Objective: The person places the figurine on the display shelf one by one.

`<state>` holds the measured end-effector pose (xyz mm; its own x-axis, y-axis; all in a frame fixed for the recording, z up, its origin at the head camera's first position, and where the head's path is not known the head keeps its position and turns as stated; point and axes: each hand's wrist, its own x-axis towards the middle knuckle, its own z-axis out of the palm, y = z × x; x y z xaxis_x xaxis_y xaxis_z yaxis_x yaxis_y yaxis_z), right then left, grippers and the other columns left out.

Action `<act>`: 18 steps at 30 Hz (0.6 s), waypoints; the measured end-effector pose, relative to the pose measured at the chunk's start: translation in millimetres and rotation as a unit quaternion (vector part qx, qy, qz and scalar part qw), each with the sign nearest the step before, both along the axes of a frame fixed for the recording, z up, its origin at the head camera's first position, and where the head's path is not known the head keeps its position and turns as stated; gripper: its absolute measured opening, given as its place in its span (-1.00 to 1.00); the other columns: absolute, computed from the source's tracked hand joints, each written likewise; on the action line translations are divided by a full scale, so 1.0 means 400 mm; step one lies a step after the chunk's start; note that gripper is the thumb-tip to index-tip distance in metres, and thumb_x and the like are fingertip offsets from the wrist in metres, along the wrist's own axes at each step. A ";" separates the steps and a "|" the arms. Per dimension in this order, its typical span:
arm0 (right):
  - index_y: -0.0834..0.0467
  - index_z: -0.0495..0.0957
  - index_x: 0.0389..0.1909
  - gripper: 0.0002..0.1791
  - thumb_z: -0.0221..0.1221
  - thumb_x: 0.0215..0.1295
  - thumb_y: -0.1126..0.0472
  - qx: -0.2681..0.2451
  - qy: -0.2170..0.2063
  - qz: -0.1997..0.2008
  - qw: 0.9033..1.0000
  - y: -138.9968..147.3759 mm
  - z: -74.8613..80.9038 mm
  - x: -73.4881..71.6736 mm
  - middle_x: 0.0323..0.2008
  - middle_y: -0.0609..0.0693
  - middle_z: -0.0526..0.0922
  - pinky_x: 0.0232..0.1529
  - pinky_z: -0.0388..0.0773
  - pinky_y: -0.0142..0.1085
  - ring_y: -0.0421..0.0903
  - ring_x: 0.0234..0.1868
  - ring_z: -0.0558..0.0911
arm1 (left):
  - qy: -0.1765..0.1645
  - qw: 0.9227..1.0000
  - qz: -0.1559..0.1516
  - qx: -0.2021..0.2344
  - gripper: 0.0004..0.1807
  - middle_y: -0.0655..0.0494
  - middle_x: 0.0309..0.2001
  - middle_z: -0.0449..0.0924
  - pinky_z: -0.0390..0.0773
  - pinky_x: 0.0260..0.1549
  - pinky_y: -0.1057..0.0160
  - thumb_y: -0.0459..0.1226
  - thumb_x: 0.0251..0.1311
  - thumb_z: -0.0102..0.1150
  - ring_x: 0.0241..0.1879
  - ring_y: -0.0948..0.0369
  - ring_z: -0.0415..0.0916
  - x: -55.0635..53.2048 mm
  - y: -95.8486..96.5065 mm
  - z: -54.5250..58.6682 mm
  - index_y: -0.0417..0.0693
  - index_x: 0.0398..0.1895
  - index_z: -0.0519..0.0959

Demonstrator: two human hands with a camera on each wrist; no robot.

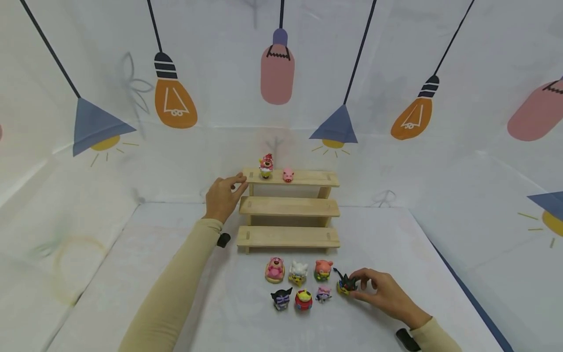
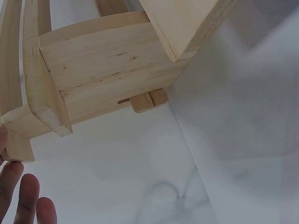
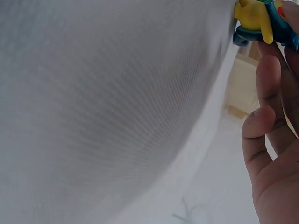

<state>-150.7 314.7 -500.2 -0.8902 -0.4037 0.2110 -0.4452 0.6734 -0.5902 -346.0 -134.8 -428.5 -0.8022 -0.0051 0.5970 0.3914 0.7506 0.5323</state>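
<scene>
My left hand (image 1: pixel 223 198) is at the left end of the top board of a three-step wooden display shelf (image 1: pixel 289 206), thumb and index finger pinching the board's corner. In the left wrist view, its fingertips (image 2: pixel 29 186) are at the end of the shelf (image 2: pixel 107 60). My right hand (image 1: pixel 387 293) pinches a small dark figurine (image 1: pixel 346 283) with a yellow lower part and a thin black tail, low over the table. The right wrist view shows this figurine (image 3: pixel 254 18) in yellow and teal between thumb and fingers. On the top board stand a red-hatted bear figurine (image 1: pixel 266 166) and a pink pig figurine (image 1: pixel 288 175).
In front of the shelf, several figurines sit in two rows, among them a pink bear (image 1: pixel 275 270), a white one (image 1: pixel 298 273), a coral one (image 1: pixel 323 270), a black-eared one (image 1: pixel 281 298) and a red-and-yellow one (image 1: pixel 303 299). A lamp-patterned sheet (image 1: pixel 220 146) hangs behind.
</scene>
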 end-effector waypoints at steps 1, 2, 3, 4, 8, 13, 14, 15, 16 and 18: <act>-0.12 0.64 -0.04 -0.64 0.47 0.16 -0.05 0.000 0.001 0.000 1.000 0.000 -0.001 -0.001 -0.29 -0.37 0.66 -0.40 0.44 -0.39 -0.30 -0.39 0.55 | -0.001 1.000 0.001 -0.001 -0.68 0.15 0.07 0.71 0.52 -0.54 0.08 -0.02 0.32 0.33 -0.28 0.01 0.65 0.000 0.000 0.000 0.03 -0.01 0.78; -0.13 0.63 -0.04 -0.64 0.47 0.16 -0.05 0.000 0.003 -0.001 1.000 0.001 -0.002 -0.001 -0.29 -0.37 0.66 -0.40 0.44 -0.39 -0.30 -0.39 0.55 | -0.002 1.000 0.002 -0.001 -0.68 0.16 0.07 0.71 0.52 -0.54 0.08 -0.02 0.32 0.33 -0.28 0.03 0.64 0.000 0.000 0.000 0.04 -0.01 0.78; -0.13 0.63 -0.04 -0.64 0.47 0.16 -0.05 0.003 0.005 -0.001 1.000 0.001 -0.003 -0.002 -0.28 -0.38 0.66 -0.40 0.44 -0.39 -0.30 -0.39 0.55 | -0.002 1.000 0.003 -0.002 -0.68 0.17 0.07 0.71 0.52 -0.54 0.08 -0.02 0.32 0.33 -0.28 0.04 0.64 -0.001 0.000 0.000 0.04 -0.01 0.78; -0.14 0.63 -0.04 -0.64 0.47 0.16 -0.06 0.005 0.007 -0.003 1.000 0.002 -0.003 -0.002 -0.29 -0.38 0.66 -0.40 0.44 -0.39 -0.31 -0.40 0.55 | -0.003 1.000 0.003 -0.002 -0.69 0.17 0.07 0.71 0.52 -0.53 0.08 -0.01 0.32 0.33 -0.28 0.05 0.63 -0.001 0.000 0.001 0.05 -0.01 0.78; -0.14 0.64 -0.05 -0.64 0.46 0.15 -0.08 0.017 0.015 -0.017 1.000 0.008 0.003 -0.002 -0.30 -0.41 0.65 -0.40 0.44 -0.38 -0.34 -0.40 0.54 | -0.001 1.000 0.005 -0.003 -0.68 0.17 0.07 0.71 0.52 -0.53 0.08 -0.01 0.32 0.33 -0.30 0.09 0.62 0.000 0.002 0.002 0.04 -0.01 0.78; -0.17 0.64 -0.07 -0.64 0.48 0.13 -0.07 0.025 0.028 -0.040 0.998 0.014 0.025 -0.003 -0.37 -0.43 0.62 -0.40 0.43 -0.36 -0.33 -0.40 0.52 | -0.002 1.000 0.005 -0.005 -0.68 0.18 0.06 0.71 0.52 -0.54 0.08 -0.02 0.33 0.33 -0.30 0.09 0.61 -0.001 0.002 0.000 0.04 -0.01 0.78; -0.18 0.64 -0.08 -0.65 0.48 0.13 -0.07 0.025 0.031 -0.044 0.998 0.015 0.030 -0.004 -0.38 -0.43 0.61 -0.39 0.43 -0.37 -0.33 -0.40 0.52 | -0.002 1.000 0.005 -0.004 -0.69 0.17 0.05 0.72 0.52 -0.54 0.08 -0.02 0.32 0.33 -0.30 0.09 0.61 -0.001 0.002 -0.001 0.04 -0.01 0.78; -0.18 0.64 -0.08 -0.65 0.49 0.12 -0.06 0.024 0.034 -0.046 0.998 0.016 0.035 -0.006 -0.39 -0.42 0.61 -0.39 0.43 -0.37 -0.32 -0.40 0.52 | -0.001 1.000 0.005 -0.003 -0.69 0.16 0.04 0.72 0.52 -0.53 0.07 -0.02 0.32 0.33 -0.30 0.08 0.61 -0.001 0.002 -0.002 0.04 -0.01 0.78; -0.18 0.64 -0.08 -0.65 0.49 0.12 -0.05 0.023 0.037 -0.049 0.998 0.017 0.040 -0.008 -0.40 -0.42 0.60 -0.39 0.42 -0.36 -0.31 -0.40 0.52 | -0.001 1.000 0.005 -0.003 -0.69 0.16 0.04 0.73 0.52 -0.53 0.07 -0.02 0.32 0.33 -0.30 0.07 0.62 -0.002 0.002 -0.003 0.03 -0.01 0.78; -0.18 0.64 -0.08 -0.66 0.49 0.13 -0.03 0.022 0.043 -0.050 0.998 0.017 0.050 -0.014 -0.40 -0.42 0.60 -0.38 0.42 -0.36 -0.29 -0.40 0.53 | 0.000 1.000 0.005 -0.002 -0.68 0.14 0.02 0.73 0.53 -0.53 0.06 -0.03 0.32 0.34 -0.30 0.06 0.62 -0.003 0.002 -0.004 0.02 -0.01 0.78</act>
<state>-156.3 321.6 -480.2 -0.9059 -0.3249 0.2717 -0.4224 0.7405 -0.5227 -347.1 -134.0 -430.3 -0.8020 -0.0117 0.5972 0.3835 0.7565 0.5297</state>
